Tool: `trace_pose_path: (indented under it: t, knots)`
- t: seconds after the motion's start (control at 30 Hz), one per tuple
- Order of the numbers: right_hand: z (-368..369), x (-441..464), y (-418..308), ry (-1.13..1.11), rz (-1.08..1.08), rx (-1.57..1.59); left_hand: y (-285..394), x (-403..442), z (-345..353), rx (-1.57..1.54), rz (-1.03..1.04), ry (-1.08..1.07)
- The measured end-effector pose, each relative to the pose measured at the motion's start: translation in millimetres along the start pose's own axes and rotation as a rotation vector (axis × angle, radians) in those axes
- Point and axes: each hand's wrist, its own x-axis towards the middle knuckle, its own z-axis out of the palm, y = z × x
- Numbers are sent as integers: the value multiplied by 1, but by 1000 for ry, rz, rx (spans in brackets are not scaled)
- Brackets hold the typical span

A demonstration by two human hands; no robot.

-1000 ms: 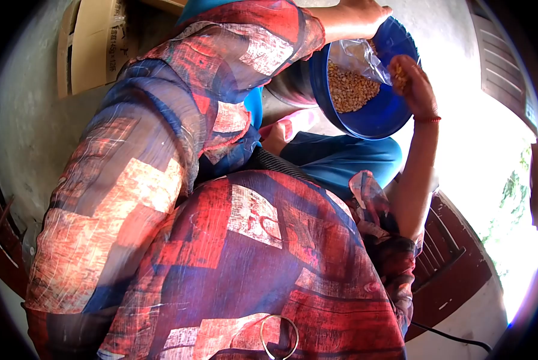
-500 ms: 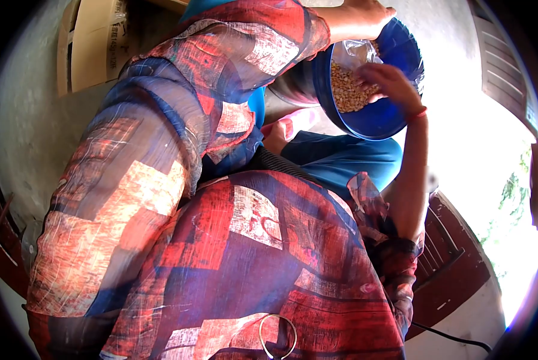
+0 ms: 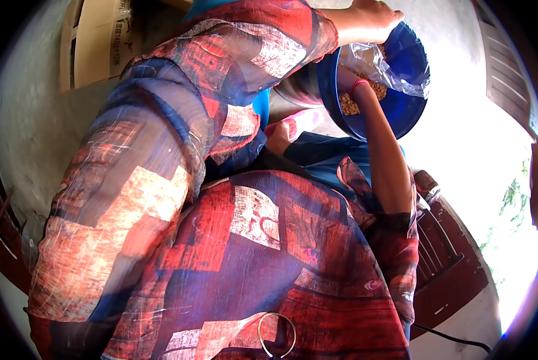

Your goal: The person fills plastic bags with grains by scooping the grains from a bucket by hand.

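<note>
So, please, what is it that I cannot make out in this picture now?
In the head view:
- Right hand: fingers hidden inside the blue bucket.
- Kernels: partly covered by the right hand and forearm.
- Cardboard box: top cut off by the upper edge.

Grain (image 3: pixel 349 107) inside bucket (image 3: pixel 399 115), right grip (image 3: pixel 346 78) apparently in grain, carton (image 3: pixel 101 48) left of bucket

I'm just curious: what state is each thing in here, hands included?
Blue bucket: uncovered, partly filled; looks tilted.
Grain: loose, heaped inside the bucket.
Clear plastic: crumpled, lying partly inside the bucket.
Left hand: at the bucket's upper rim; grip unclear.
Right hand: inside the bucket, fingers hidden.
Red bracelet: worn on the right wrist.
Cardboard box: partly out of frame; open or shut unclear.
</note>
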Motion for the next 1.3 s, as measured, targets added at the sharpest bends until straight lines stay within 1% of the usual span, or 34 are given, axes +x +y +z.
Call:
trace_pose_path:
  t: [0.07,0.23,0.3,0.33,0.4,0.43,0.5,0.53,0.57,0.67,0.73,0.77,0.83,0.9,0.93,0.97,1.03,1.07,1.1,1.17,1.2,1.27,1.3]
  knots:
    - [-1,-8,-15,-10,15,16,-1,1,4,0,0,39]
    - [-5,-33,-40,-44,81,79,1,-2,1,20,8,27]
    - [-9,-43,-39,13,110,210,-1,-1,1,6,7,41]
    - [-11,-47,-38,17,111,209,-2,0,1,-11,14,27]
    - [-15,-57,-36,47,-2,235,-2,2,2,-28,25,14]
    - [-15,-61,-32,49,-2,235,-3,2,3,-18,30,23]
    - [-13,-69,-33,155,-29,502,-1,0,-1,-7,36,33]
    - [-17,-77,-33,145,49,543,1,-1,-3,7,14,0]
    - [-18,-84,-35,146,50,543,2,-1,-5,20,-10,-33]
    - [-28,-102,-29,99,102,587,5,-3,-9,27,-28,-45]
    - [-35,-113,-21,143,-146,500,9,-4,-17,28,-47,-82]
    - [-41,-122,-25,143,-146,500,10,-5,-20,30,-66,-120]
    - [-59,-138,-36,255,-104,756,7,-4,-14,47,-55,-87]
    - [-68,-138,-46,491,-157,800,4,-1,-7,64,-42,-55]
    - [-86,-137,-32,380,-236,820,2,0,-4,58,-27,-36]
    - [-89,-133,-34,382,-236,820,2,0,-4,52,-13,-18]
    - [-95,-127,-37,666,-232,788,2,2,-3,38,-36,-26]
    - [-100,-123,-35,614,-277,743,3,3,-3,23,-60,-35]
    - [-100,-121,-33,614,-277,744,3,2,-3,23,-60,-35]
    - [-95,-118,-41,834,-201,276,2,2,0,39,-43,0]
    - [-94,-119,-42,831,-201,275,2,3,2,39,-46,0]
    - [-89,-121,-46,665,-245,407,0,5,3,38,-43,1]
    - [-85,-123,-48,663,-244,407,-1,5,3,38,-45,-1]
